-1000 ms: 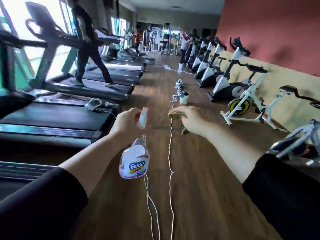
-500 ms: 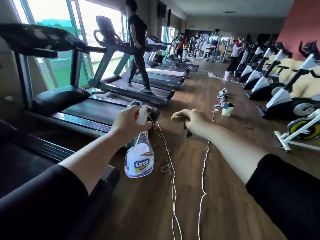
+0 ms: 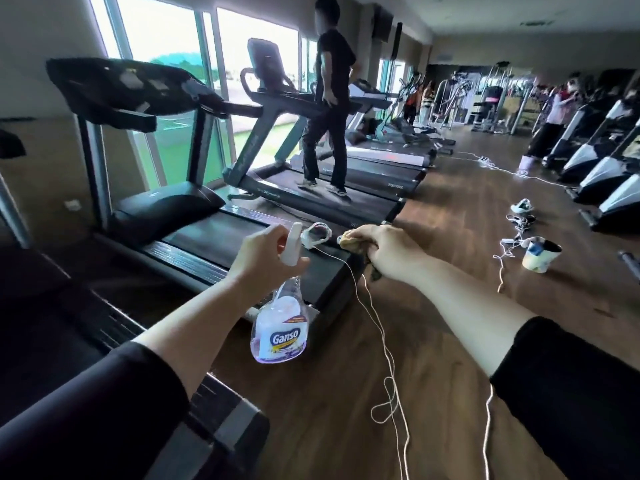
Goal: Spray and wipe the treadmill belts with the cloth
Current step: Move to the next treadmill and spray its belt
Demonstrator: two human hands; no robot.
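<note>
My left hand (image 3: 265, 258) grips the white trigger head of a clear spray bottle (image 3: 280, 329) labelled Ganso, which hangs below my fist over the rear corner of a black treadmill. Its dark belt (image 3: 221, 237) runs away to the upper left. My right hand (image 3: 388, 251) is closed on a crumpled tan cloth (image 3: 349, 241), held just above the belt's back end. A white device (image 3: 316, 234) with a cord lies on that end of the belt, between my two hands.
A person walks on the neighbouring treadmill (image 3: 325, 199). White cords (image 3: 388, 362) trail across the wooden floor. A cup (image 3: 540, 255) and shoes (image 3: 521, 206) sit on the floor to the right, beside a row of exercise bikes (image 3: 609, 168). Another treadmill's rear corner (image 3: 221, 427) is at lower left.
My view has swung left from the aisle toward the treadmills, and the nearest belt now lies under both hands. Both hands keep the same grips on the bottle and the cloth.
</note>
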